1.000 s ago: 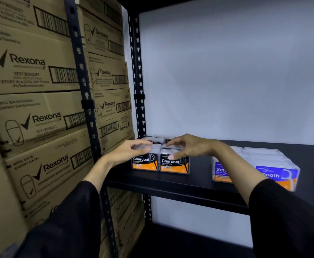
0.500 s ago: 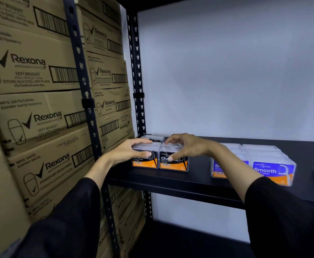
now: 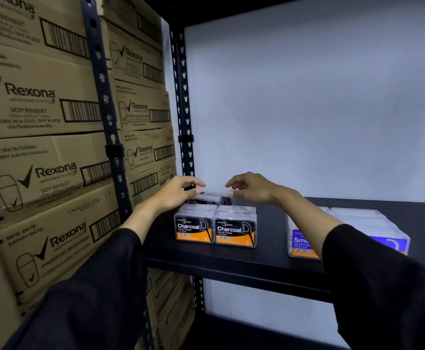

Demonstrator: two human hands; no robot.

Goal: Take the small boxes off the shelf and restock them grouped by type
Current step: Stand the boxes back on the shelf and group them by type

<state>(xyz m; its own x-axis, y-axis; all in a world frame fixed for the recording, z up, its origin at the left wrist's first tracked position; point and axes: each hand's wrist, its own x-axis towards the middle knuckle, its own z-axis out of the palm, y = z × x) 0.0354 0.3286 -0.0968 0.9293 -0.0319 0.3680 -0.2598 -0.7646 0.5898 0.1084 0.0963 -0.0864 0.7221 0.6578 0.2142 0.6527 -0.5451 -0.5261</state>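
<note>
Both hands are up at the back of the black shelf (image 3: pixel 244 253) — the left hand (image 3: pixel 178 192) and the right hand (image 3: pixel 250 189) each pinch an end of the rear Charcoal boxes (image 3: pixel 212 198), fingers and thumbs curled onto their clear lids, a grip clamped on at either side. Those rear boxes sit directly behind the two front Charcoal boxes (image 3: pixel 215 229), which stand side by side and touching near the shelf's front edge, orange-and-black labels facing out. Further right along the same shelf, well apart from that pair, the blue Smooth boxes (image 3: pixel 357 221) sit partly hidden by the right sleeve (image 3: pixel 383 279). Left of the shelf — stacked Rexona cartons (image 3: pixel 37 173).
</note>
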